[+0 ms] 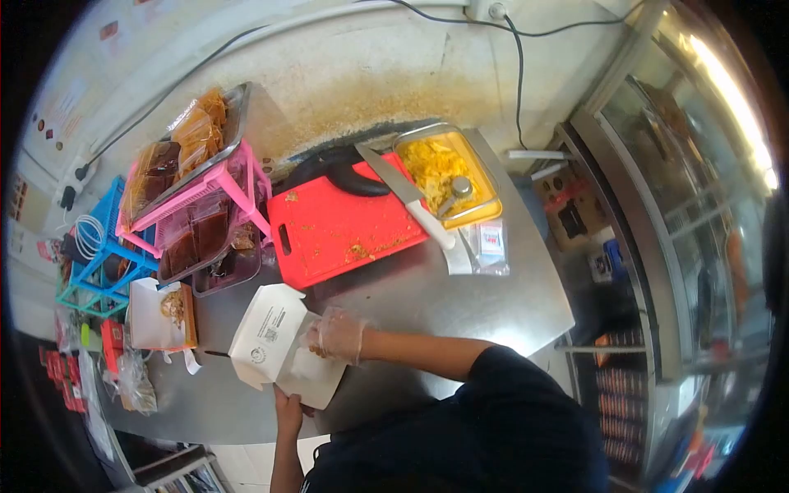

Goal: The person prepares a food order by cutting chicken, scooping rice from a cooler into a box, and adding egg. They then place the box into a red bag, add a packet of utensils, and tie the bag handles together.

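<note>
A white cardboard takeaway box [278, 333] with printing on its raised lid is opened out near the front edge of the steel table. My left hand [292, 407], bare, grips the box's lower edge, thumb up. Over the box's inside is my right hand [339, 337] in a clear plastic glove. Its fingers are curled in at the box's right side, partly blurred by the glove. Just beyond lies a red cutting board [345, 226] with crumbs and scraps on it. A white-handled knife [407, 197] rests across the board's right corner.
A pan of yellow food [440, 168] with a metal tool in it stands at the back right. Small packets [491, 244] lie below it. A pink rack [197, 193] with food trays stands left, near another open box [164, 316]. A glass cabinet [699, 164] borders the right.
</note>
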The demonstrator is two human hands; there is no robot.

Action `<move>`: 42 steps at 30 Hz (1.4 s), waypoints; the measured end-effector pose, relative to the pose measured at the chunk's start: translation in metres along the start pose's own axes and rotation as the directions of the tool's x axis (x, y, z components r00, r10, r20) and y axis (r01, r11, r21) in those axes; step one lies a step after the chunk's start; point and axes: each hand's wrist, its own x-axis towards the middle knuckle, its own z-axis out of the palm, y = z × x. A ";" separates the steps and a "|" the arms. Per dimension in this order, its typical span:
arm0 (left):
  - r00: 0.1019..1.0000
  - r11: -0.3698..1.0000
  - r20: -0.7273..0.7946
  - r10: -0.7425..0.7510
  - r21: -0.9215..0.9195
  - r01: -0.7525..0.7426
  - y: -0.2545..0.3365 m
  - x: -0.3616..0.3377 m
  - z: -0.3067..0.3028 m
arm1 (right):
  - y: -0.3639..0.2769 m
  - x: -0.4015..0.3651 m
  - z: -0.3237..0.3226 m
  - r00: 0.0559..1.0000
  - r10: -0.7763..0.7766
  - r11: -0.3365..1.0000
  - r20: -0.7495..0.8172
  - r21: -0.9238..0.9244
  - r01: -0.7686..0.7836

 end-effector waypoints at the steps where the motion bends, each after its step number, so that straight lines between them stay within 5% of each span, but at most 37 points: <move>1: 0.997 1.000 -0.073 0.010 -0.022 -0.012 0.000 -0.003 0.006 | 0.004 -0.006 -0.004 1.000 -0.018 1.000 0.004 -0.004 0.018; 2: 0.989 0.999 -0.144 0.019 -0.042 -0.025 0.000 -0.005 0.011 | 0.010 -0.011 -0.008 0.967 -0.098 0.992 -0.236 0.052 0.114; 4: 0.981 0.999 -0.194 0.004 -0.035 -0.011 -0.007 -0.008 0.014 | 0.026 -0.028 -0.050 0.870 -0.148 0.981 -0.471 0.044 0.191; 7: 0.951 1.000 -0.309 0.015 0.031 -0.005 -0.011 -0.019 0.023 | 0.129 -0.068 -0.115 0.962 0.146 0.989 -0.233 0.035 -0.142; 9: 0.816 0.965 -0.565 0.123 0.258 0.034 0.038 -0.028 0.046 | 0.208 -0.094 -0.134 0.886 0.420 0.888 -0.194 -0.115 -0.446; 11: 0.823 0.924 -0.532 0.201 0.381 0.021 0.066 -0.031 0.062 | 0.267 -0.107 -0.140 0.790 0.611 0.784 -0.048 -0.100 -0.612; 13: 0.831 0.867 -0.486 0.273 0.498 0.006 0.090 -0.025 0.081 | 0.308 -0.101 -0.134 0.735 0.601 0.786 0.313 -0.400 -0.472; 15: 0.792 0.625 -0.374 0.482 0.781 -0.012 0.113 -0.016 0.104 | 0.323 -0.093 -0.112 0.723 0.620 0.771 0.305 -0.409 -0.489; 16: 0.788 0.627 -0.386 0.480 0.779 0.000 0.124 -0.013 0.113 | 0.325 -0.089 -0.108 0.704 0.648 0.749 0.290 -0.411 -0.520; 19: 0.860 0.751 -0.353 0.367 0.659 -0.050 0.151 -0.003 0.147 | 0.332 -0.088 -0.113 0.661 0.654 0.753 0.369 -0.410 -0.515; 21: 0.965 0.962 -0.129 0.228 0.182 -0.203 0.167 0.009 0.181 | 0.333 -0.099 -0.141 0.714 0.607 0.792 0.347 -0.332 -0.512; 23: 0.948 0.966 0.208 0.243 0.042 -0.256 0.178 0.029 0.221 | 0.350 -0.117 -0.148 0.761 0.559 0.829 0.329 -0.252 -0.499; 24: 0.898 0.973 0.375 0.231 -0.082 -0.216 0.182 0.041 0.244 | 0.370 -0.130 -0.141 0.828 0.518 0.842 0.217 -0.303 -0.447; 25: 0.828 0.946 0.534 0.171 -0.323 0.013 0.178 0.056 0.271 | 0.371 -0.133 -0.144 0.857 0.489 0.846 0.164 -0.331 -0.419; 27: 0.818 0.781 0.575 0.013 -0.517 0.351 0.180 0.079 0.336 | 0.354 -0.137 -0.172 0.873 0.477 0.822 0.102 -0.403 -0.402; 29: 0.876 0.650 0.468 -0.116 -0.631 0.423 0.185 0.110 0.385 | 0.327 -0.134 -0.195 0.866 0.490 0.798 0.098 -0.451 -0.401; 31: 0.930 0.681 0.333 -0.155 -0.646 0.344 0.174 0.145 0.419 | 0.308 -0.132 -0.196 0.841 0.512 0.705 0.175 -0.645 -0.295; 34: 0.950 0.740 0.183 -0.252 -0.596 0.311 0.164 0.176 0.436 | 0.307 -0.128 -0.182 0.833 0.431 0.751 0.347 -0.650 -0.118; 38: 0.989 0.749 -0.001 -0.146 -0.653 0.110 0.136 0.209 0.450 | 0.325 -0.132 -0.156 0.891 0.300 0.766 0.340 -0.643 -0.013; 40: 0.987 0.793 -0.001 -0.161 -0.595 0.129 0.131 0.214 0.452 | 0.332 -0.137 -0.139 0.898 0.405 0.781 0.172 -0.576 -0.242; 42: 0.984 0.773 0.067 -0.163 -0.611 0.169 0.131 0.213 0.448 | 0.341 -0.143 -0.140 0.907 0.399 0.840 0.137 -0.451 -0.302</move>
